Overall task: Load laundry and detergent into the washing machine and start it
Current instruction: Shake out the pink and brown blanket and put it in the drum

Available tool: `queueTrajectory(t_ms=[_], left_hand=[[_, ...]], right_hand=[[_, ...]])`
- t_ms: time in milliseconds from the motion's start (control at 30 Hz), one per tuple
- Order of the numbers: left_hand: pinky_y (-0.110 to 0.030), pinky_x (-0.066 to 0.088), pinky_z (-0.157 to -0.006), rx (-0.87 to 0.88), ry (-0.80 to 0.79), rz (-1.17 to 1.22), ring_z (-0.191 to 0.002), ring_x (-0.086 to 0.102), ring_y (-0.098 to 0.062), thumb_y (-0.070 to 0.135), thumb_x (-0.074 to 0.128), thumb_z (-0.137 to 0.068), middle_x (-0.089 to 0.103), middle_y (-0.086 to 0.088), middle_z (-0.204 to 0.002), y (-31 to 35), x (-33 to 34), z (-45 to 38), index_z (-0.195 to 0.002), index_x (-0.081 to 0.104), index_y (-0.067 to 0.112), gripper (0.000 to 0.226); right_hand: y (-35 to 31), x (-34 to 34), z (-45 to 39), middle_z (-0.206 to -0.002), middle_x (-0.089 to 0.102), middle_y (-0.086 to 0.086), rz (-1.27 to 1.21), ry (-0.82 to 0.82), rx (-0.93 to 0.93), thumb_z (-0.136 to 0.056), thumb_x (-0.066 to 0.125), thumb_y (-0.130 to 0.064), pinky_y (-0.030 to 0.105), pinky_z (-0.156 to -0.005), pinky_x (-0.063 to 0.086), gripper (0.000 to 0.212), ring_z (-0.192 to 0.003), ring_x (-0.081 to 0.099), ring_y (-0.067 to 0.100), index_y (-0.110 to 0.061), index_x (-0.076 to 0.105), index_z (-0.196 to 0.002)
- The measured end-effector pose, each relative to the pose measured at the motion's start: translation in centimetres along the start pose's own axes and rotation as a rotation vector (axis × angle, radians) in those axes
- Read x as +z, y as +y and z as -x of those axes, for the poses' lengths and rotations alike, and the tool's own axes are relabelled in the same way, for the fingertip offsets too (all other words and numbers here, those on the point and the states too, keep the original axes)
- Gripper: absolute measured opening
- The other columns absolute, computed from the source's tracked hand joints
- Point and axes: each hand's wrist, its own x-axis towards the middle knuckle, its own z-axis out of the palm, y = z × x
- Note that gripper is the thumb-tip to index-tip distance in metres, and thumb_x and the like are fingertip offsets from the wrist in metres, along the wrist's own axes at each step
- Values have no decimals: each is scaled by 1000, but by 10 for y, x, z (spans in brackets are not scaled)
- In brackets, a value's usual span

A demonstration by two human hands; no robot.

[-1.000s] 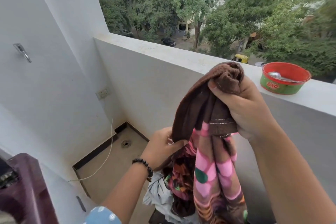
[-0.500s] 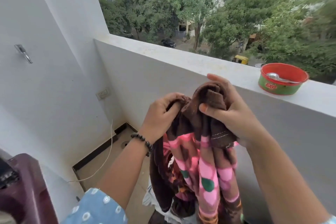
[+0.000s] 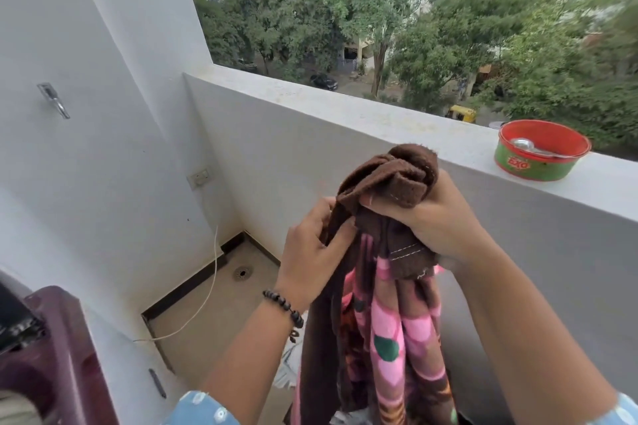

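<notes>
A brown towel with a pink and green pattern [image 3: 393,331] hangs in front of me, bunched at its top. My right hand [image 3: 431,217] grips the bunched brown top edge. My left hand [image 3: 317,252], with a black bead bracelet on the wrist, pinches the towel's left edge just below. The maroon washing machine [image 3: 58,355] shows at the lower left corner, partly out of frame. More laundry lies below the towel, mostly hidden.
A red and green round tub [image 3: 538,157] holding a metal spoon sits on the white balcony parapet [image 3: 345,114] at right. A wall socket [image 3: 200,177] and white cord [image 3: 210,283] are on the left wall. A floor drain [image 3: 242,272] lies in the corner.
My left hand has climbed from low on the towel to its top edge beside my right hand. The towel's top dropped, then rose slightly, and is more bunched.
</notes>
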Motion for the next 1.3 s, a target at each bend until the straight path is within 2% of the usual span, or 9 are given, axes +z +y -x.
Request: queueTrajectory(t_ms=[67,133,300,467,600,867,1000,1167,1300], left_hand=[[-28,52,-62,-32,-55,-77,-67,61,-6,29,65,-83,63,4,-72,-8,4,14,-84,59,33,7],[-11,37,-54,-93,-134,-207,-61,54,2,12,66,-81,52,11,-63,-22,7,23,-67,47,38,35],[-32,46,-68,-396,-155,-333,-83,64,-25,10,61,-88,69,-2,-87,-60,-12,36,-102,60,22,18],[-32,47,-70,-399,41,-168,-76,63,-10,15,59,-90,66,13,-81,-58,-33,18,-90,60,37,22],[-44,53,-73,-309,82,16,-76,64,-10,40,55,-75,71,-1,-80,-26,-38,-12,-85,68,28,20],[-38,56,-69,-35,-147,-7,-68,69,-16,24,67,-66,74,-1,-77,38,-21,-48,-92,58,37,31],[-44,49,-56,-57,-123,-27,-55,59,-35,29,66,-66,63,-14,-67,30,-27,-41,-100,48,37,39],[-22,42,-59,-156,-221,-181,-61,54,-9,13,72,-77,61,10,-68,4,-30,-17,-96,56,28,29],[-28,43,-63,-220,-137,-402,-75,58,-23,5,64,-80,65,-2,-82,-26,-34,-6,-101,59,17,25]], right_hand=[[-13,-1,-2,-74,71,-7,-70,42,-33,-61,79,-7,28,-72,57,24,-77,68,10,-29,74,-69],[-28,-2,-2,-73,71,-8,-129,56,-71,-57,77,-9,28,-71,57,24,-75,68,11,-31,74,-67],[-54,-14,2,-75,73,-7,-220,132,-212,-61,74,-4,27,-70,57,23,-76,70,11,-26,75,-67],[-49,-36,1,-83,74,-6,-178,286,-207,-64,76,-8,32,-77,58,21,-83,70,15,-23,73,-78],[-26,-38,3,-80,75,-6,-162,273,-37,-69,73,-2,24,-66,57,23,-76,72,12,-19,71,-84],[23,-4,11,-97,76,-4,-33,-77,285,-63,83,-1,22,-74,57,56,-92,72,10,-17,61,-113],[24,-11,9,-83,75,-8,19,-18,264,-67,81,8,20,-67,56,42,-80,72,7,-14,64,-99],[9,-20,5,-81,74,1,87,13,145,-70,77,11,25,-69,58,26,-80,71,14,-5,67,-88],[-10,-25,4,-76,74,-6,14,71,63,-67,75,13,21,-66,56,31,-74,71,8,-12,68,-84]])
